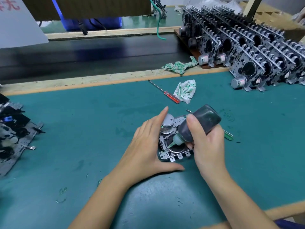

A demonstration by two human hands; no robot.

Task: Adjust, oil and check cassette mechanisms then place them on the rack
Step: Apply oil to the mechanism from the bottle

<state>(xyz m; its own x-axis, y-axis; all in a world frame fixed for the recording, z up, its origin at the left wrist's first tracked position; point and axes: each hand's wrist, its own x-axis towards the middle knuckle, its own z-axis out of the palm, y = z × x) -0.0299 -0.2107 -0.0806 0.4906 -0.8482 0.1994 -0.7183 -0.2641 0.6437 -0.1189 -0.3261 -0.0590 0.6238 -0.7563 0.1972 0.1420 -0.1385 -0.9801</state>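
Two hands (178, 144), one mechanism (173, 152) (one oil bottle (198, 124)).

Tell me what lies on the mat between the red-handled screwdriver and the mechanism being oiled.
In the head view, nothing: bare green mat separates the red-handled screwdriver from the mechanism. The white-and-green rag sits beside the screwdriver's handle, off to the right.

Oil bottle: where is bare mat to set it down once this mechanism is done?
Bare mat lies left of the left hand, before the mechanism pile, and right of the green screwdriver. Crowded: red screwdriver, rag, rack.
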